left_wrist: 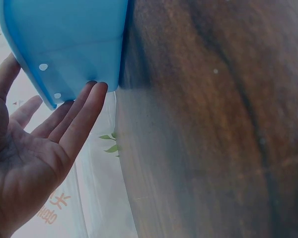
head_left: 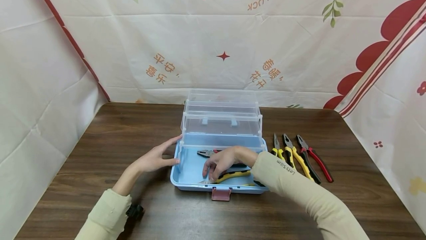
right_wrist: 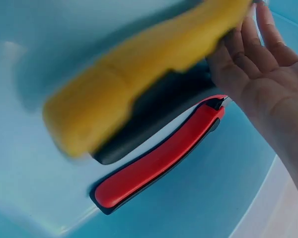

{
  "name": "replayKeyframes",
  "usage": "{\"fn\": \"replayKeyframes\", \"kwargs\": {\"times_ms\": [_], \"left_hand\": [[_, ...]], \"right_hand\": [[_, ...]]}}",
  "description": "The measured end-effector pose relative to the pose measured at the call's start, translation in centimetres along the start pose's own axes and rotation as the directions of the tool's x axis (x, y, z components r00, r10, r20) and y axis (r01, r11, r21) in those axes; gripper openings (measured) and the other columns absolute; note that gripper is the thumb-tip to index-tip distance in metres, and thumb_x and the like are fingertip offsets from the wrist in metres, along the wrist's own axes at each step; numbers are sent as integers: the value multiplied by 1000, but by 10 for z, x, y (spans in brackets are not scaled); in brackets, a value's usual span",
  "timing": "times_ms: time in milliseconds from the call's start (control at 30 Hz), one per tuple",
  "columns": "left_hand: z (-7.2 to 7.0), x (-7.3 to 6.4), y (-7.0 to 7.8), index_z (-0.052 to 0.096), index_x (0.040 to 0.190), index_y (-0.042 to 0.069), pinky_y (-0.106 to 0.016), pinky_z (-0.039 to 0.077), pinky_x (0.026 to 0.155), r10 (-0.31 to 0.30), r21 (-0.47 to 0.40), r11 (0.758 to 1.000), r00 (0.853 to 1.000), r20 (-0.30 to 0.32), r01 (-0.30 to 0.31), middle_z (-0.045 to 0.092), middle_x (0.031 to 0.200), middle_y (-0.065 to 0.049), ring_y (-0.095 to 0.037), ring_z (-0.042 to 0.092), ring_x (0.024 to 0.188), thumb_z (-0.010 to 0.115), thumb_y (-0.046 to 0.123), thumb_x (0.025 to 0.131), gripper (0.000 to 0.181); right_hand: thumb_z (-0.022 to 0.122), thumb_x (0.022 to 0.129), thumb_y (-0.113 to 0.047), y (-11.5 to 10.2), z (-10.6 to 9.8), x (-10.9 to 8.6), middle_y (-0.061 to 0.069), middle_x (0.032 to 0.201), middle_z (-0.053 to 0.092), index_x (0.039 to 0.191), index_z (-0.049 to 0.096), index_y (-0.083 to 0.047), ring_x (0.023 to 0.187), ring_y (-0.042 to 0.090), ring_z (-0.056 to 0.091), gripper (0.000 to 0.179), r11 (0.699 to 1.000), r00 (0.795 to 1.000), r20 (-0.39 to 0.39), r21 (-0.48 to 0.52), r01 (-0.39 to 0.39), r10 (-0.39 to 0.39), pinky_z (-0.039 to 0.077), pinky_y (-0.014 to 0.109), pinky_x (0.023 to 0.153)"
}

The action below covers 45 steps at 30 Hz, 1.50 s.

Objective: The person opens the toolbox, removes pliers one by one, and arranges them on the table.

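Note:
A light blue toolbox (head_left: pixel 194 187) stands raised open, its clear trays and lid folded up at the back. My left hand (head_left: pixel 153 160) is at its left side; in the left wrist view, nearly straight fingers (left_wrist: pixel 82 116) touch the blue side wall. Inside the box, my right hand (head_left: pixel 224 162) pinches yellow-and-black pliers (head_left: pixel 234 174) near their head, which the fingers mostly hide. Their yellow handle (right_wrist: pixel 119 74) is blurred in the right wrist view. Behind them, red-and-black pliers (head_left: pixel 203 153) lie on the box floor, partly covered by the hand.
Right of the box, yellow-handled needle-nose pliers (head_left: pixel 276 144), yellow-and-black pliers (head_left: pixel 301 162) and red-and-black pliers (head_left: pixel 321 162) lie side by side on the dark wooden table (head_left: pixel 133 129). A pinkish latch (head_left: pixel 221 195) hangs at the box front. A printed cloth (head_left: pixel 213 33) rises behind the table.

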<state>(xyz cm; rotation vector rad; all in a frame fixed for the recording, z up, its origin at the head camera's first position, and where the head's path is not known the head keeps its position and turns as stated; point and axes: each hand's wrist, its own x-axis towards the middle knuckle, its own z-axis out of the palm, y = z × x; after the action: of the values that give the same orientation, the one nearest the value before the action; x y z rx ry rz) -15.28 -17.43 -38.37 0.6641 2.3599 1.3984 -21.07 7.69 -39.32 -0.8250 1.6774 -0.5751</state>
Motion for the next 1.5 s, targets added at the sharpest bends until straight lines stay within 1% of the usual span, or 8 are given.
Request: {"fn": "replayKeyframes", "kwargs": {"times_ms": [233,433,633,833,1033,1200,1367,1500], "left_hand": [[0,0,0,20,140,6,-52,31,92,-3,7,1000,1000,1,3,22,140,-17,-35,31,120,62,10,83,70],[0,-1,1,21,140,6,-51,31,92,-10,10,1000,1000,0,10,22,140,-17,-35,30,120,62,11,83,70],[0,-1,1,20,140,6,-53,30,92,-8,6,1000,1000,1,8,21,140,-17,-36,31,120,62,10,83,70],[0,-1,1,21,140,6,-52,30,92,-9,11,1000,1000,-3,9,22,140,-17,-35,31,120,62,10,83,70],[0,-1,2,21,140,7,-52,30,92,-14,8,1000,1000,-3,14,21,140,-16,-35,30,120,62,11,83,70],[0,-1,1,21,140,7,-52,29,93,-13,9,1000,1000,-3,13,21,141,-16,-34,28,122,62,11,83,70],[0,-1,1,20,140,6,-52,29,93,-6,7,1000,1000,1,6,20,141,-17,-35,27,122,62,11,83,70],[0,-1,1,20,140,6,-53,29,93,-1,8,1000,1000,1,1,20,141,-17,-35,26,122,62,10,83,70]], "right_hand": [[61,78,-3,2,0,-1,3,93,56,113,51,-6,80,10,48,36,1000,1000,-4,17,11,-11,41,22,69],[61,78,2,3,1,0,3,94,57,113,54,-4,84,9,51,36,1000,1000,9,22,5,-5,43,22,71],[57,78,7,6,1,1,1,89,59,114,55,-2,80,8,51,37,999,999,52,32,3,-5,44,21,69],[55,78,9,8,0,3,-1,85,59,112,56,0,76,7,51,35,999,997,66,22,32,-33,44,20,67],[56,79,9,6,0,2,-2,82,59,113,55,0,71,3,48,36,998,996,66,-26,55,-53,42,18,65],[59,79,6,4,0,1,-4,85,60,111,58,-3,74,3,51,33,995,998,37,-86,54,-51,43,18,67],[61,78,6,-2,0,-3,-5,82,59,109,59,-4,70,3,48,32,992,998,9,-109,66,-65,42,18,64],[62,79,2,-8,0,-7,-5,79,57,108,60,-7,67,3,47,30,985,997,-3,-152,81,-82,41,18,62]]}}
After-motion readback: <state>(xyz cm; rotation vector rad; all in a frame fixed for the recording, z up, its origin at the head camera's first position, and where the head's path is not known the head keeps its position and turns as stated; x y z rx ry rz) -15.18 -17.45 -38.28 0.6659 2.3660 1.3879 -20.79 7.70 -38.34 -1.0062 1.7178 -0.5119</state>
